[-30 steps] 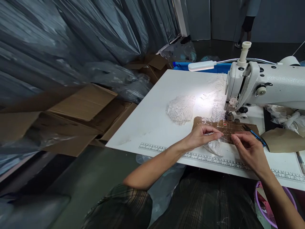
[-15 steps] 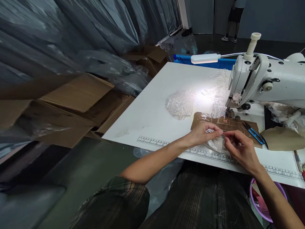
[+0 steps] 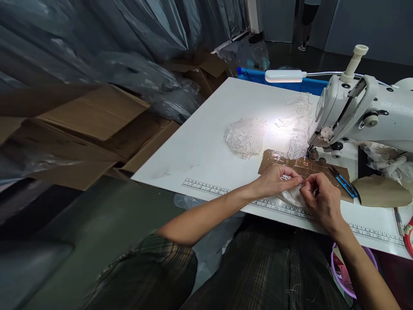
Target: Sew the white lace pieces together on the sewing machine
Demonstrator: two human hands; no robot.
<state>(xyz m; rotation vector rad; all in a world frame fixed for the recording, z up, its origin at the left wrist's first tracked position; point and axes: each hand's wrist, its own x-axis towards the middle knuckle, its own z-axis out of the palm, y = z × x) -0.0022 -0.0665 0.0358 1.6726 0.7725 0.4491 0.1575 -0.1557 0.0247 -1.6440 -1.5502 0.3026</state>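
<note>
Between my two hands hangs a small piece of white lace (image 3: 293, 197), low over the table's front edge. My left hand (image 3: 278, 179) pinches its upper edge between thumb and fingers. Right beside it, my right hand (image 3: 321, 197) is closed with thumb against forefinger at the same edge; what it pinches is too small to make out. Behind the hands lies a brown board (image 3: 274, 160) under the sewing machine's needle area. Blue thread snips (image 3: 344, 182) rest on the board, right of my right hand.
The white sewing machine (image 3: 348, 107) stands at the right, its lamp (image 3: 285, 76) lit. Lace pieces (image 3: 245, 137) lie on the white table (image 3: 200, 142). An olive-brown flat piece (image 3: 382, 191) is at the right. Cardboard boxes (image 3: 97, 112) stand left; a purple bin (image 3: 337, 275) sits below.
My right hand has drawn in toward my left, its fingers curling more tightly. My left hand keeps its pinch on the lace. The view has shifted slightly, and a person in the background has moved.
</note>
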